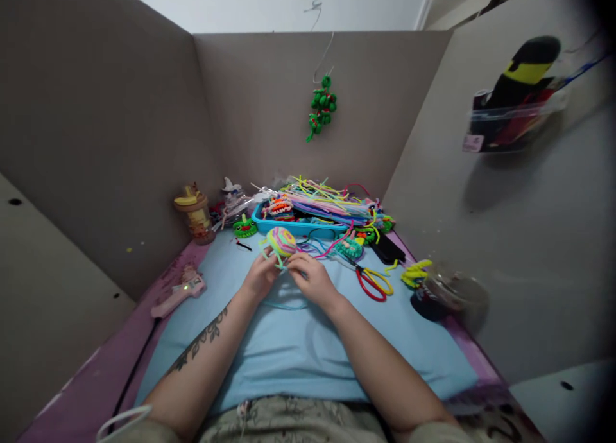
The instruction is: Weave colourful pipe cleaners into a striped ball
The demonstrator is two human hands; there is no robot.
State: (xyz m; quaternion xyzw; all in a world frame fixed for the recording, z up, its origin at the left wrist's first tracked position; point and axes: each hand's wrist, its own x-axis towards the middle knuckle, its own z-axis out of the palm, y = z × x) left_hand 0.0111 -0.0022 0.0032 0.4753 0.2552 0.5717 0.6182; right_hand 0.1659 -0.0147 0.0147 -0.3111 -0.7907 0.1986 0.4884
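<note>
A small round piece made of pipe cleaners (282, 241), coiled in pink, yellow and mint rings, is held up above the blue cloth (308, 340). My left hand (262, 276) grips it from below left, where loose mint strands stick out. On its right side, my right hand (312, 278) is closed in a pinch on a mint pipe cleaner at the lower edge; the fingertips partly hide it. A light blue strand (286, 307) trails on the cloth beneath both hands. Scissors with red and yellow handles (374, 282) lie to the right.
Behind the hands stands a blue tray (308, 228) heaped with pipe cleaners (327, 199). A pink glue gun (180, 294) lies at left, near a lidded cup (196, 218). At right are a black phone-like object (387, 247) and a tipped jar (457, 295). Grey panels enclose the table.
</note>
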